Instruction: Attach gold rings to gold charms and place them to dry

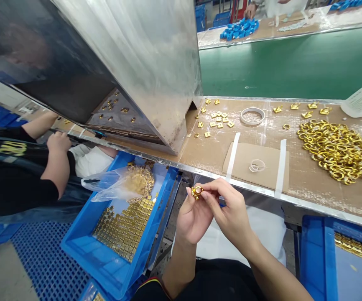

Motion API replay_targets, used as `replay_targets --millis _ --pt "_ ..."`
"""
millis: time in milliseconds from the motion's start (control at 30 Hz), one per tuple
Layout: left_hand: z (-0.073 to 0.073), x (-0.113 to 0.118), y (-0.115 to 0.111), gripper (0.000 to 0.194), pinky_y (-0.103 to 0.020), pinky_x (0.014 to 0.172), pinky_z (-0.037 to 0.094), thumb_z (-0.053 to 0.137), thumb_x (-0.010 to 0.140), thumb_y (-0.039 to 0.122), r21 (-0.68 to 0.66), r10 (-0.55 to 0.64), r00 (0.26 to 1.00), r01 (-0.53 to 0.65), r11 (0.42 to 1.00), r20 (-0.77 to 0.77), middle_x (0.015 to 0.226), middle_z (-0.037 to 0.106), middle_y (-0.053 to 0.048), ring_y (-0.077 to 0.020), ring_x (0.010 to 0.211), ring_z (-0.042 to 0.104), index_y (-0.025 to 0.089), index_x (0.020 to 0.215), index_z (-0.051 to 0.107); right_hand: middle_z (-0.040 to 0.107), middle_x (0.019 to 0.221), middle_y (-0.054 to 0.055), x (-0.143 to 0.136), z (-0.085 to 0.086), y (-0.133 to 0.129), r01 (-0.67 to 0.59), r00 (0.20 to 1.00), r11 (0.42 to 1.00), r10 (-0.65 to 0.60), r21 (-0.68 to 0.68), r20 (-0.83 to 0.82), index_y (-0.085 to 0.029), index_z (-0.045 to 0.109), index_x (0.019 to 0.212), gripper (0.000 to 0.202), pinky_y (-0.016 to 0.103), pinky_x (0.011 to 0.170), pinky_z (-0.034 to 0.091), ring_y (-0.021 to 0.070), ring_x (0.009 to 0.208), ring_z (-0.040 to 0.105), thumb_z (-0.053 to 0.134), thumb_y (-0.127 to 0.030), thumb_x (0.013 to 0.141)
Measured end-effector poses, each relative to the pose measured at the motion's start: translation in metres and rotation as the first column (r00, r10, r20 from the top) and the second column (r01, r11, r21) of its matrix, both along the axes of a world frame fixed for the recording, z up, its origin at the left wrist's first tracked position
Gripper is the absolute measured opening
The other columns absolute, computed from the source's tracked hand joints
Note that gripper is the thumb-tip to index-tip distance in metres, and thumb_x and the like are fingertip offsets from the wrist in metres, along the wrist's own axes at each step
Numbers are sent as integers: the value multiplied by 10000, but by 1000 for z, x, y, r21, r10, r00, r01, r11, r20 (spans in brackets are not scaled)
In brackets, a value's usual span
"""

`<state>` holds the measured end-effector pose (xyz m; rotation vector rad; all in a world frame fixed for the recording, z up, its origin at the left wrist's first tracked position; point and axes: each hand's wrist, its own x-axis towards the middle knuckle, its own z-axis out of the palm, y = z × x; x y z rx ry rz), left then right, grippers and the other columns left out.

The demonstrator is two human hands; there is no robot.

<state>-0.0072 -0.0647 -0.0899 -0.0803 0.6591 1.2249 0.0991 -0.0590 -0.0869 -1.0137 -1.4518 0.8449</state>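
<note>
Both my hands meet just in front of the bench edge, around a small gold ring-shaped piece (196,192). My left hand (191,217), palm up, pinches the piece between thumb and fingers. The thumb and forefinger of my right hand (226,205) grip its right side. Beyond them on the bench lies a cardboard pad (250,161) held by two white tape strips, with a small clear ring (257,165) on it. A large pile of gold rings (340,150) is at the right, and several square gold pieces (219,119) lie scattered behind the pad.
A metal housing (156,62) stands on the bench at left. A blue crate (118,267) with gold pieces and a plastic bag (115,184) sits below it. Another blue crate (317,251) is lower right. A green belt (287,67) runs behind. A person's arm (55,163) is at left.
</note>
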Motion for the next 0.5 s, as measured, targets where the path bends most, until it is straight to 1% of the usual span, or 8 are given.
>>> replay_targets --millis 100,200,267,333,500 --pt "-5 -4 -2 224 -405 1049 498 783 870 347 89 -33 999 35 995 -24 810 705 -8 -197 932 693 192 727 707 707 867 23 0 1 -1 -5 1000 1000 5 9 -13 -228 697 963 111 279 664 562 167 751 664 634 -137 960" --pt "-7 -6 -3 220 -397 1037 506 886 750 330 146 -48 999 50 988 -19 841 708 -6 -196 929 690 190 750 716 701 871 18 1 3 -1 -23 1000 1000 24 13 -15 -229 694 969 111 271 672 551 162 759 656 637 -134 961" --pt "-7 -8 -4 228 -390 1027 511 892 737 325 149 -56 998 60 987 -29 857 703 -11 -192 920 686 183 770 717 693 880 17 0 5 -1 -43 999 999 43 17 -15 -230 694 989 118 266 682 544 158 771 649 630 -133 969" --pt "-5 -8 -4 238 -375 993 524 887 742 322 155 -68 997 71 985 -28 824 676 -8 -186 891 677 176 754 700 683 882 17 -1 6 -1 -60 998 998 60 31 -20 -230 694 997 123 264 684 538 158 774 642 618 -135 978" --pt "1 -8 -4 306 -268 856 544 906 730 292 219 -92 995 81 972 40 729 573 26 -122 758 620 167 712 628 662 869 19 -3 8 -1 -85 996 995 86 61 -27 -228 690 970 145 268 688 537 159 773 641 602 -113 983"
